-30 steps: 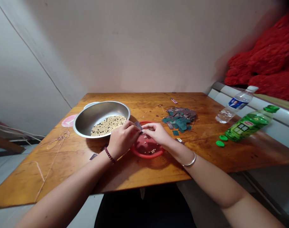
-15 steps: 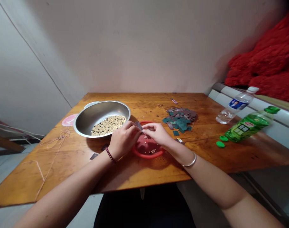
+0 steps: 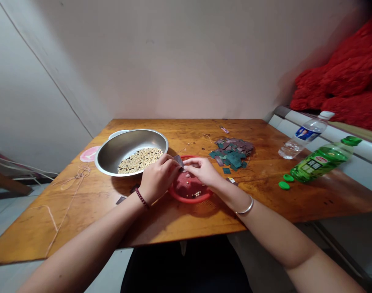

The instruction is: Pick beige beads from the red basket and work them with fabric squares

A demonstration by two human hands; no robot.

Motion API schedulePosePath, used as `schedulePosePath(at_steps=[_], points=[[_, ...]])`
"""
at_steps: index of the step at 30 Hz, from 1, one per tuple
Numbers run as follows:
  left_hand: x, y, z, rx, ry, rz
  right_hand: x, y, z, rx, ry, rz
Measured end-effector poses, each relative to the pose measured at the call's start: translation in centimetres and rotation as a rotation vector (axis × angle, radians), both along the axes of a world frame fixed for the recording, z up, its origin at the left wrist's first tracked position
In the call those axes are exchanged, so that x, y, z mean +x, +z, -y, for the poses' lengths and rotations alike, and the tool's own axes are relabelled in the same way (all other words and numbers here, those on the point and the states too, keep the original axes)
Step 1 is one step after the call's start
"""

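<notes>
Over a red plastic basket point(image 3: 193, 201), my left hand point(image 3: 161, 175) is closed, pinching a small dark square point(image 3: 179, 160) that looks like thin cloth or a flat pouch. My right hand point(image 3: 202, 170) meets it from the right, thumb and fingers pressed together at the square's lower edge. Whether a bead is between those fingertips I cannot make out. Several pale beads point(image 3: 197, 194) and a few dark ones lie in the basket. Left of my hands, a steel bowl point(image 3: 112, 156) holds many cream and black beads point(image 3: 140, 160).
Green and brownish squares point(image 3: 231, 152) are heaped right of the basket. Farther right stand a clear bottle point(image 3: 303, 134) and a tilted green bottle point(image 3: 322, 162), with green caps point(image 3: 284, 185) nearby. Loose string point(image 3: 77, 179) and a pink disc point(image 3: 90, 154) lie at left. Red fluffy material point(image 3: 347, 77) is piled beyond.
Both hands stay nearly in place, the fingers shifting slightly around the small dark square. The basket sits a touch farther left. Nothing is let go.
</notes>
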State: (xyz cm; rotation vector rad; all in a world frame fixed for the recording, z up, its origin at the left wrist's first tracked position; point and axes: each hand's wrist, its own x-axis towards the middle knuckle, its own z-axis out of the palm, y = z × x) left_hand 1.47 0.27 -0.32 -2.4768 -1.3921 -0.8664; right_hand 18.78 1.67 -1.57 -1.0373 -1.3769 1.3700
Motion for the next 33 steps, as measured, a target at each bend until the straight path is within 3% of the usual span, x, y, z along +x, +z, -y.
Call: schedulePosePath(at_steps=[7, 12, 17, 23, 27, 33], points=[[0.19, 0.01, 0.13, 0.014, -0.045, -0.002, 0.00, 0.14, 0.10, 0.005, -0.001, 0.009], [0.20, 0.06, 0.19, 0.013, 0.032, 0.018, 0.02, 0.24, 0.16, -0.003, 0.004, 0.006], [0.33, -0.09, 0.27, 0.008, -0.035, 0.002, 0.07, -0.13, -0.05, 0.021, 0.008, 0.007], [0.21, -0.13, 0.20, 0.021, 0.013, 0.025, 0.02, 0.07, 0.03, 0.020, 0.006, -0.013], [0.21, -0.02, 0.23, 0.029, -0.048, 0.014, -0.08, 0.21, 0.09, 0.004, 0.003, 0.000], [0.28, -0.17, 0.19, 0.030, 0.008, 0.029, -0.03, -0.10, -0.06, 0.013, 0.013, -0.005]])
